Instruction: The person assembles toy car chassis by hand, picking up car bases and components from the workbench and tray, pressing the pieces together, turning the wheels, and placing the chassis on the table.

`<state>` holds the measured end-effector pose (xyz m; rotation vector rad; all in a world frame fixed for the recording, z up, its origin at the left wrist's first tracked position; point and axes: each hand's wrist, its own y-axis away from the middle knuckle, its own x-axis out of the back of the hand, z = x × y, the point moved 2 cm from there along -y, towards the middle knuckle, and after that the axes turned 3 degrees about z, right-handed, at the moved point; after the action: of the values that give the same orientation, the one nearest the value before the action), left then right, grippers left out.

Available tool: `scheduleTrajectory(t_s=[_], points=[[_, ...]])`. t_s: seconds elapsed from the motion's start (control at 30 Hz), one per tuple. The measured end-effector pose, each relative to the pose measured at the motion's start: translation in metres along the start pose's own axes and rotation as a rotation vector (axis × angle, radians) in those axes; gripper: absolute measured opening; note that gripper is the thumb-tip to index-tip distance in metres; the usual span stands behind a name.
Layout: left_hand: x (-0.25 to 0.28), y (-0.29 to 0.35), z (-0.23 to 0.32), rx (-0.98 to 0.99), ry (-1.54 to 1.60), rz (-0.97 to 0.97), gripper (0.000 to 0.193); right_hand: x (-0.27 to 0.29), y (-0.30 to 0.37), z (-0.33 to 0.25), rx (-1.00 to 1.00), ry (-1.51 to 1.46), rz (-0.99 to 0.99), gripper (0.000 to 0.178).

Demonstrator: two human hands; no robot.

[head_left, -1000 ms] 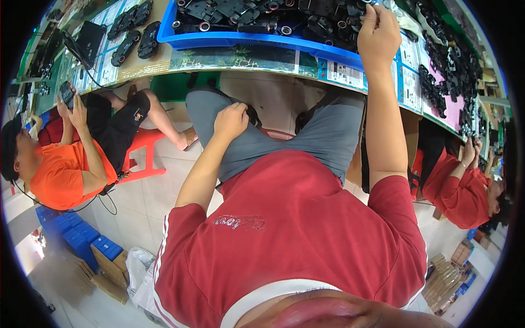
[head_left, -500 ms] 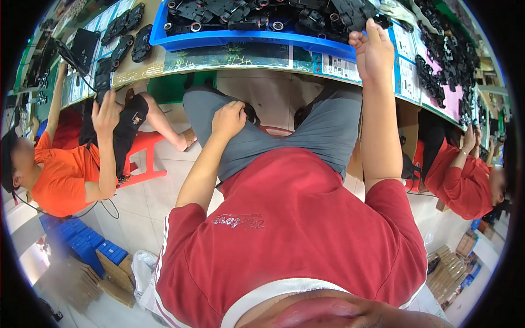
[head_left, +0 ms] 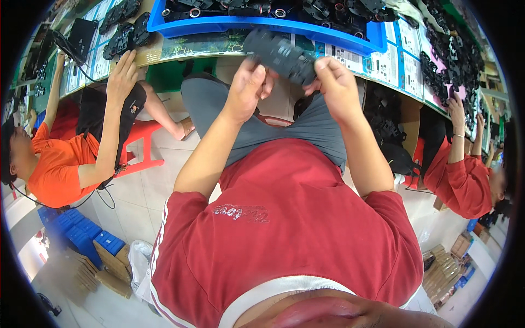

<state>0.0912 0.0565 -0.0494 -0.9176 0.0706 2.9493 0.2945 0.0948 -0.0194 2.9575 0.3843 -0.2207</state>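
One co-worker in orange: seated at my far left, a raised hand with fingers out straight, just below the black parts on the table.
Several black parts: lying on the table, left of the tray.
Left hand: thumb up, my other fingers curled, at the left end of the black piece; I cannot tell whether they grip it or merely touch.
Black piece: flat, blurred at its left end, raised between my hands before the tray.
Right hand: thumb and fingers nearly closed, pinching the piece's right end.
Blue tray: on the table, loaded with more black parts.
Heaped parts: black, at right, near a co-worker in red.
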Motion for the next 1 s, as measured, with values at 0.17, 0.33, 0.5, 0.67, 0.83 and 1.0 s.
scheduleTrajectory(t_s=[0.17,0.33,0.5,0.67,0.83,1.0], points=[[-0.002,0.003,0.007,-0.041,-0.03,0.216,0.019,-0.02,0.026,-0.013,0.345,0.689,0.027,0.054],[-0.008,0.017,0.006,-0.011,-0.081,0.203,0.026,-0.033,0.028,-0.008,0.591,0.981,-0.17,0.07],[0.039,0.013,0.045,-0.099,-0.667,0.119,0.036,-0.029,0.012,-0.005,0.606,0.884,-0.101,0.058],[0.164,-0.007,0.119,-0.437,-1.301,0.768,0.034,-0.012,-0.006,-0.012,0.469,0.83,0.03,0.053],[0.241,-0.027,0.161,-0.632,-1.92,1.315,0.056,-0.01,-0.015,-0.008,0.39,0.767,0.059,0.053],[0.307,-0.043,0.186,-0.415,-1.632,1.216,0.06,-0.016,-0.011,-0.005,0.435,0.797,0.0,0.053]])
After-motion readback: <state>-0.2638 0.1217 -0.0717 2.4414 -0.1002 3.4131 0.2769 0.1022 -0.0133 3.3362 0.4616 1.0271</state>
